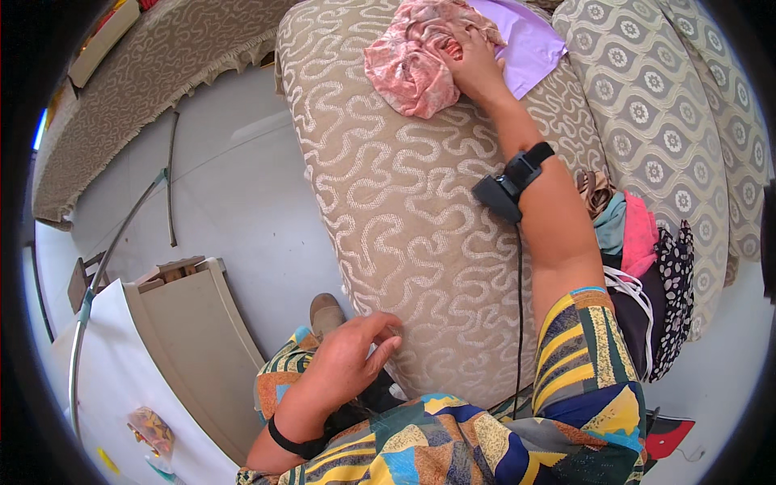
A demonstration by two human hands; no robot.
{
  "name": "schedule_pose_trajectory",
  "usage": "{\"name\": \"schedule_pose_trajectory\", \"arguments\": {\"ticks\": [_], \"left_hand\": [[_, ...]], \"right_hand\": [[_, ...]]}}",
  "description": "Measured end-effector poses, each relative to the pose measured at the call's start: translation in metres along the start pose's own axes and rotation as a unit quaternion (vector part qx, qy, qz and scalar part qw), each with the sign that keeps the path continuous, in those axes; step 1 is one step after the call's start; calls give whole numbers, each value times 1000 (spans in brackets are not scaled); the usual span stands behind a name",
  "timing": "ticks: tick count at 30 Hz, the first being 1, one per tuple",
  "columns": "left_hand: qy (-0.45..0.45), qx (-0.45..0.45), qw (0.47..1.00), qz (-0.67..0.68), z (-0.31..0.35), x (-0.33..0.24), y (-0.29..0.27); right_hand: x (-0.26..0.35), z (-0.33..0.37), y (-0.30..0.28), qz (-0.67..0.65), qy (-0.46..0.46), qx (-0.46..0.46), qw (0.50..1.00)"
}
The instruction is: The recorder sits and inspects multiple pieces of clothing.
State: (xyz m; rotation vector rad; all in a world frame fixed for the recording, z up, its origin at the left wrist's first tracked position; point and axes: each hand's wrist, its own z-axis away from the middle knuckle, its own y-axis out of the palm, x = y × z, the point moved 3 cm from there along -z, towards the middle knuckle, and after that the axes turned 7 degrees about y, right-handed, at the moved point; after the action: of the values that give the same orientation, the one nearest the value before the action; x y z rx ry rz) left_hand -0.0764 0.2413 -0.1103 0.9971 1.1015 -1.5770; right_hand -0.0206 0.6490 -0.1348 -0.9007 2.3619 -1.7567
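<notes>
At the far end of the patterned sofa seat [420, 218] lies a crumpled pink printed cloth [412, 69]. My right hand [475, 66] reaches out to it, its fingers bent into the folds and gripping the fabric; the fingertips are partly hidden. A patch of brighter red shows beside these fingers. Just beyond and to the right, a flat lilac cloth [529, 48] lies on the seat. Close to my body, my left hand [356, 347] hovers by the seat's near left edge. It holds nothing, with thumb and loosely bent fingers apart.
Folded clothes [626, 230] are piled at the right, by the backrest cushions [647, 97]. A black cable [519, 323] runs down from my right wrist strap. To the left stand a white table [153, 380], a beige cabinet [194, 323] and a curved metal tube [113, 259].
</notes>
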Motion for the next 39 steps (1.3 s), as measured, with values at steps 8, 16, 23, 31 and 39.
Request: {"name": "schedule_pose_trajectory", "arguments": {"ticks": [8, 16, 23, 31, 39], "left_hand": [[20, -6, 1000, -12, 1, 3, 5], [15, -214, 971, 101, -4, 3, -2], [86, -191, 973, -92, -5, 6, 1], [47, -188, 977, -84, -8, 6, -3], [51, -203, 973, -97, -10, 5, -2]], "right_hand": [[27, 30, -45, -144, -52, 19, 988], [60, 143, -118, -326, -182, 459, 807], [3, 55, -106, -284, -23, 228, 931], [-70, 15, -11, 105, 79, -2, 991], [-78, 10, -20, 116, 33, -52, 991]]}}
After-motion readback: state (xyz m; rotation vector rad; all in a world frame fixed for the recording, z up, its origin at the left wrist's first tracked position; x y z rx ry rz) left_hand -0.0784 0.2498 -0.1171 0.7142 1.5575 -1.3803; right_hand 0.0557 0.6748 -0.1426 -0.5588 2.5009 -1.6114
